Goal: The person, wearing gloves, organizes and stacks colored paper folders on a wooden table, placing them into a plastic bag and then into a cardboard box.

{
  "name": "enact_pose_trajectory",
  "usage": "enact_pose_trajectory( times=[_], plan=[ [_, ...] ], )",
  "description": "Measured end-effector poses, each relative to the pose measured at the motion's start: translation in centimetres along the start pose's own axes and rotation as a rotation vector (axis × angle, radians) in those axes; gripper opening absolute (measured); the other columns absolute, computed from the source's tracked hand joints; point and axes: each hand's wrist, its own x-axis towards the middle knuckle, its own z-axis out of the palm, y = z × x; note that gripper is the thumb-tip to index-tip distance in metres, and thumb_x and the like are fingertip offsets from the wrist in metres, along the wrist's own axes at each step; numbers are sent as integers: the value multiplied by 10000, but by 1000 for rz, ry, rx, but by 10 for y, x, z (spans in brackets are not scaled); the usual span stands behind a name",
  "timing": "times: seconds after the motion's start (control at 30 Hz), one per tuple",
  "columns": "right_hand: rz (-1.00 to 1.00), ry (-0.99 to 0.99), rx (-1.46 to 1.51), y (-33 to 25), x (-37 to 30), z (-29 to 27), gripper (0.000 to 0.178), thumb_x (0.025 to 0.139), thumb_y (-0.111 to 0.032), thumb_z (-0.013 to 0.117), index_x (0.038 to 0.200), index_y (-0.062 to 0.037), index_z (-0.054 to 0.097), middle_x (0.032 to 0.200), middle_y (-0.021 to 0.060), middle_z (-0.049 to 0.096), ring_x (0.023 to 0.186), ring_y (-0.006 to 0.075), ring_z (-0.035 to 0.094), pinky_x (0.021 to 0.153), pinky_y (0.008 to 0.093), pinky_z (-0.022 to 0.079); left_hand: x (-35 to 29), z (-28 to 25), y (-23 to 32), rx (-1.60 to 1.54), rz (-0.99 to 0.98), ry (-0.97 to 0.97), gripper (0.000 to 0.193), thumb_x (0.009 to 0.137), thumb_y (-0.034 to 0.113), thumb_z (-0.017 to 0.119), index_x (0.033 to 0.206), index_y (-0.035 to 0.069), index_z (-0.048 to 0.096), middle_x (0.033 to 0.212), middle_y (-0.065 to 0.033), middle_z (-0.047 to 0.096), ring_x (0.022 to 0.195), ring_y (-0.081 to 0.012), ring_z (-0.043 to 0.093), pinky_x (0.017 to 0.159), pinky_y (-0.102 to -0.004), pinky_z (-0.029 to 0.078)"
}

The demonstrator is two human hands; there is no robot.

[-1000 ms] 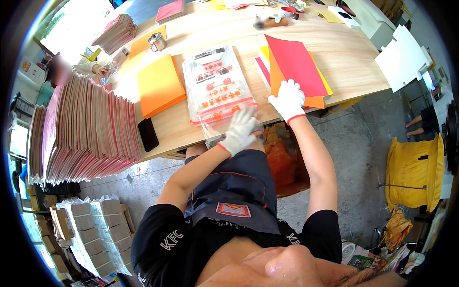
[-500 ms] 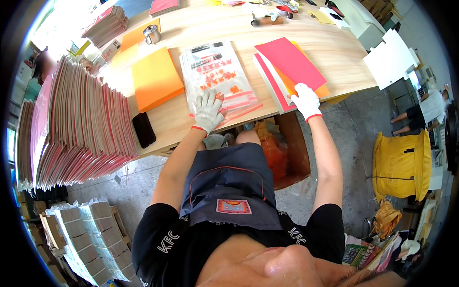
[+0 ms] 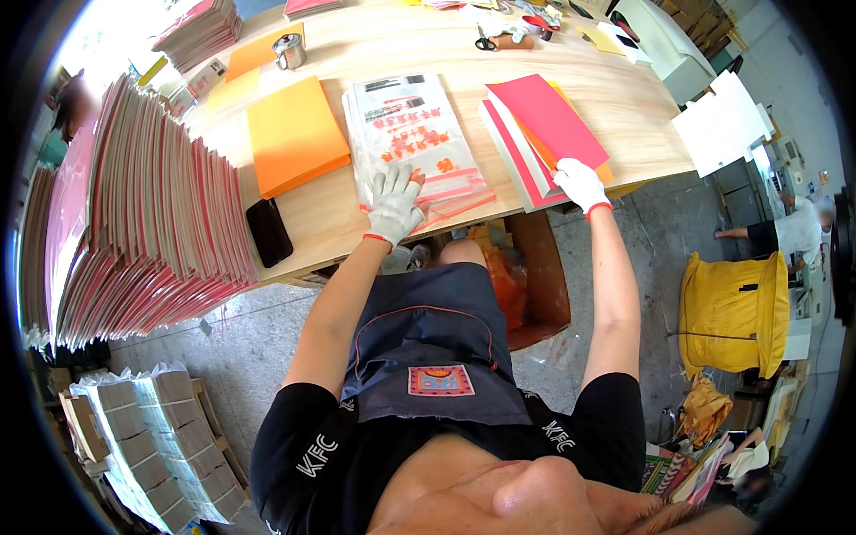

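My left hand (image 3: 395, 205), in a white glove with red trim and bare fingertips, lies flat with spread fingers on a pile of clear plastic bags (image 3: 419, 129) with red print. My right hand (image 3: 581, 185), gloved too, has its fingers closed on the near corner of the upper bundle of coloured paper (image 3: 555, 120). That bundle has a pink sheet on top, with orange and white layers below. It lies skewed over another pink-topped stack (image 3: 513, 152), its near end slightly raised. Part of my right fingers is hidden.
An orange paper stack (image 3: 299, 134) and a black phone (image 3: 268, 232) lie left of the bags. Tall piles of filled pink packets (image 3: 160, 205) stand at far left. A metal mug (image 3: 288, 52) and scissors (image 3: 484, 43) sit farther back. Beneath the table edge is an open carton (image 3: 546, 294).
My right fingers now curl round the bundle's near corner instead of lying on it, and more white layers show beneath the pink top. My left hand stays on the bags.
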Motion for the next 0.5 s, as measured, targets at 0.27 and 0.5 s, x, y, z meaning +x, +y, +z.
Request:
enact_pose_trajectory(
  times=[0.27, 0.5],
  plan=[
    [96, -101, -200, -33, 2, -4, 341, 861, -275, 518, 1146, -88, 517, 1071, 186, 603, 954, 379, 602, 788, 474, 489, -1, 1, -2, -11, -12, 0, 499, 733, 323, 666, 1166, 87, 591, 1299, -160, 480, 1227, -351, 387, 1005, -506, 279],
    [1, -36, -315, -38, -15, -21, 511, 887, -123, 439, 1385, -162, 333, 976, 182, 630, 830, 337, 656, 660, 468, 522, -2, 1, -3, -6, -13, -30, 490, 743, 337, 665, 1163, 96, 589, 1323, -159, 467, 1266, -352, 361, 1019, -514, 274]
  ],
)
